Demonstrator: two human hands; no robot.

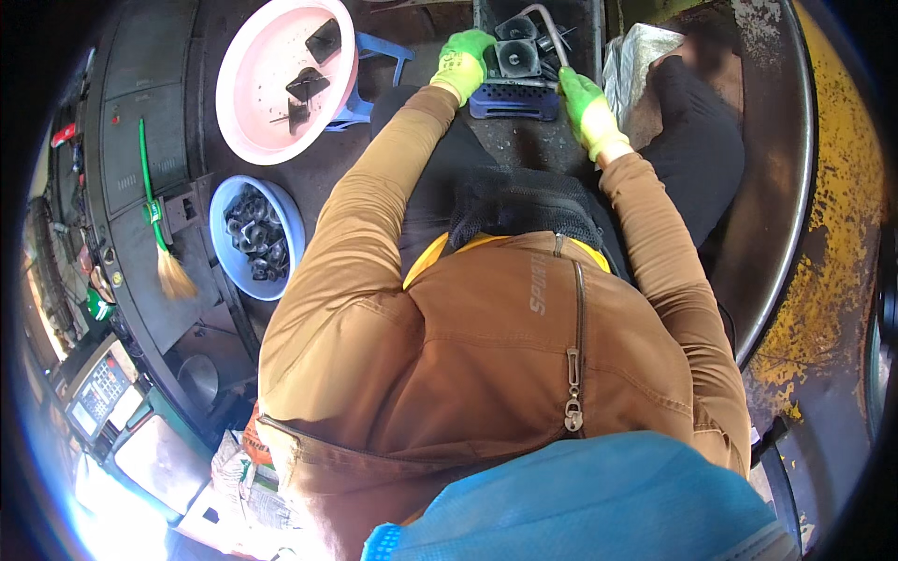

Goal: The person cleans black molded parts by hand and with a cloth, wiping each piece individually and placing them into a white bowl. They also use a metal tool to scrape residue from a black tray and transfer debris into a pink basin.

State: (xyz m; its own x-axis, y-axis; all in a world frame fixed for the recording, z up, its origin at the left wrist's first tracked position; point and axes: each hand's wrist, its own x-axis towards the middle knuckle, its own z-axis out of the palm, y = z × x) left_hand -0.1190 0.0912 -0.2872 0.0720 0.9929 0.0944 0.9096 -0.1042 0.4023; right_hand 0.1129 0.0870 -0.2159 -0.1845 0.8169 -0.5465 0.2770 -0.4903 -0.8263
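Both my hands wear yellow-green gloves. My right hand is wrapped round the lower end of a bent grey metal rod, whose curved top reaches over a dark grey crate. At the crate's left side, my left hand is closed with its fingers curled; what they grip, if anything, is hidden. Inside the crate lie black square, cup-like parts, between my two hands. A dark blue plastic piece with slots sits at the crate's near side.
A pink basin with several black parts stands at left, near a blue stool. Below it, a blue basin holds many black parts. A green-handled broom leans farther left. A silvery bag and a curved metal edge are at right.
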